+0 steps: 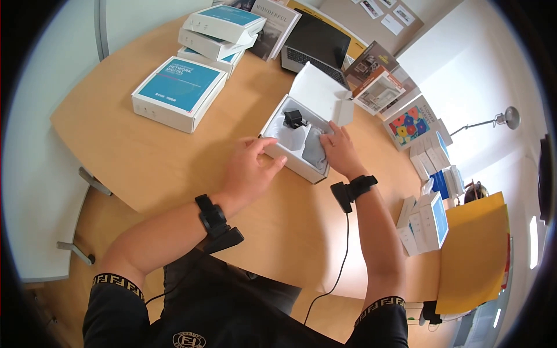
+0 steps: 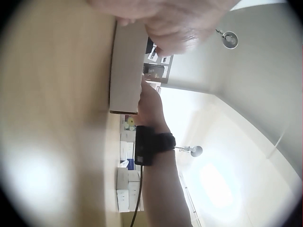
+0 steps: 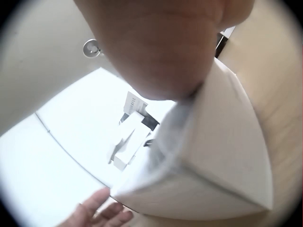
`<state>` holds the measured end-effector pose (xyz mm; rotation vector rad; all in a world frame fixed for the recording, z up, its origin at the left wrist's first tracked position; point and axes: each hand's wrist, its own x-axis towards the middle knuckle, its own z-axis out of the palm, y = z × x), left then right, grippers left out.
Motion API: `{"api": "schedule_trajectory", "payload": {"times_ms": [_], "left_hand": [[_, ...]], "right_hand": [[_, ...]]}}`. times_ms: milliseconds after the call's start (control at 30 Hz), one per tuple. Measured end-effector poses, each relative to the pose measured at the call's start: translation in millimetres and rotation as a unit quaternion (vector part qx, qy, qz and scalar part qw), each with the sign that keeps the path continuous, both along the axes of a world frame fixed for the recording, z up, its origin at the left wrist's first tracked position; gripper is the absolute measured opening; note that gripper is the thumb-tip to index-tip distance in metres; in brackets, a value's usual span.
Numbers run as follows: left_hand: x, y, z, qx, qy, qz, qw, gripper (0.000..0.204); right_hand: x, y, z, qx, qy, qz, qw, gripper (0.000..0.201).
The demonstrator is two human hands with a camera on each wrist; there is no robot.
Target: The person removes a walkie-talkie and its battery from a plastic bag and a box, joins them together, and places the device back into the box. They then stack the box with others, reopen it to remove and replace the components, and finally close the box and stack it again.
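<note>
An open white box (image 1: 299, 165) sits on the table with its lid (image 1: 320, 87) folded back. Inside lie a black adapter (image 1: 294, 119) and a grey item (image 1: 314, 149) in a plastic-like wrap. My left hand (image 1: 250, 169) is at the box's near left side, fingers on or beside its edge, thumb apart. My right hand (image 1: 342, 152) rests at the right edge, its fingers over the rim by the grey item. In the right wrist view the box wall (image 3: 227, 142) is close below the right hand (image 3: 161, 47).
Teal-labelled boxes (image 1: 180, 87) are stacked at the back left. Behind the open box stand a laptop (image 1: 316, 43) and upright books (image 1: 380, 87). More white boxes (image 1: 426, 223) and a yellow sheet (image 1: 473, 252) are at the right. A black cable (image 1: 342, 261) hangs from the right wrist.
</note>
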<state>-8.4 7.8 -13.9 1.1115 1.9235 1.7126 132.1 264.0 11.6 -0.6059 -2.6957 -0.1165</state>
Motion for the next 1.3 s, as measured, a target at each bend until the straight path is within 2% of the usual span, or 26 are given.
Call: {"api": "schedule_trajectory", "payload": {"times_ms": [67,167,200,267,300,333,367,400,433,467,500,533,600,733,833,1033,1100,1167,1200,1233,1267,1300], "left_hand": [[1,1,-3,-0.014,0.012,-0.01,1.0,0.04],[2,1,0,-0.033,0.022,-0.015,0.999,0.04],[2,-1,3,-0.033,0.02,-0.013,0.999,0.04],[2,-3,8,-0.055,0.023,-0.024,0.998,0.041],[3,-3,5,-0.054,0.022,-0.022,0.998,0.041],[3,-1,2,-0.043,0.041,-0.025,0.998,0.041],[2,1,-1,-0.03,0.06,-0.026,0.997,0.042],[3,1,-3,-0.03,0.061,-0.024,0.997,0.042],[3,2,-4,-0.025,0.069,-0.022,0.997,0.042],[3,2,-4,-0.02,0.078,-0.02,0.997,0.042],[4,2,-4,-0.018,0.078,-0.018,0.997,0.042],[4,2,-3,-0.022,0.08,-0.021,0.996,0.042],[3,1,-2,-0.027,0.081,-0.02,0.996,0.042],[4,1,-1,-0.021,0.075,-0.029,0.997,0.044],[6,1,-2,-0.014,0.061,-0.034,0.997,0.046],[6,3,-2,-0.013,0.055,-0.043,0.997,0.046],[5,3,1,-0.011,0.064,-0.043,0.997,0.045],[6,2,4,-0.022,-0.084,-0.054,0.995,0.042],[5,3,2,-0.025,-0.078,-0.056,0.995,0.042],[3,5,-2,0.016,-0.093,-0.029,0.995,0.041],[2,5,4,0.058,-0.106,-0.003,0.993,0.039],[0,5,10,0.055,-0.1,-0.005,0.993,0.039]], "right_hand": [[1,-7,-6,-0.065,0.041,-0.044,0.996,0.035],[0,-34,17,-0.114,0.093,-0.071,0.987,0.029],[0,-32,16,-0.114,0.091,-0.069,0.987,0.029],[0,-24,14,-0.014,0.2,-0.081,0.976,0.044],[-3,-19,12,-0.014,0.199,-0.078,0.977,0.044],[-8,-12,11,-0.129,0.275,-0.161,0.939,0.049],[-14,-3,9,-0.24,0.343,-0.237,0.876,0.055],[-14,14,3,-0.24,0.343,-0.235,0.877,0.055],[-10,38,-6,-0.437,0.381,-0.212,0.787,0.055],[-13,41,-2,-0.613,0.4,-0.178,0.658,0.056],[-12,41,1,-0.665,0.396,-0.147,0.616,0.049],[-13,42,3,-0.665,0.394,-0.145,0.618,0.049],[-19,31,11,-0.686,0.436,-0.079,0.577,0.043],[-19,24,3,-0.642,0.481,-0.031,0.596,0.038],[-11,19,-7,-0.632,0.524,-0.063,0.567,0.039],[-2,-19,-16,-0.642,0.514,0.037,0.567,0.04],[-8,-41,-7,-0.672,0.53,0.075,0.511,0.045],[-6,-35,-14,-0.682,0.519,0.1,0.505,0.048],[-3,-30,-19,-0.691,0.504,0.123,0.504,0.052],[-1,-26,-24,-0.69,0.508,0.125,0.499,0.052],[0,-22,-28,-0.687,0.508,0.123,0.504,0.051],[1,-19,-32,-0.685,0.508,0.12,0.508,0.05]]}}
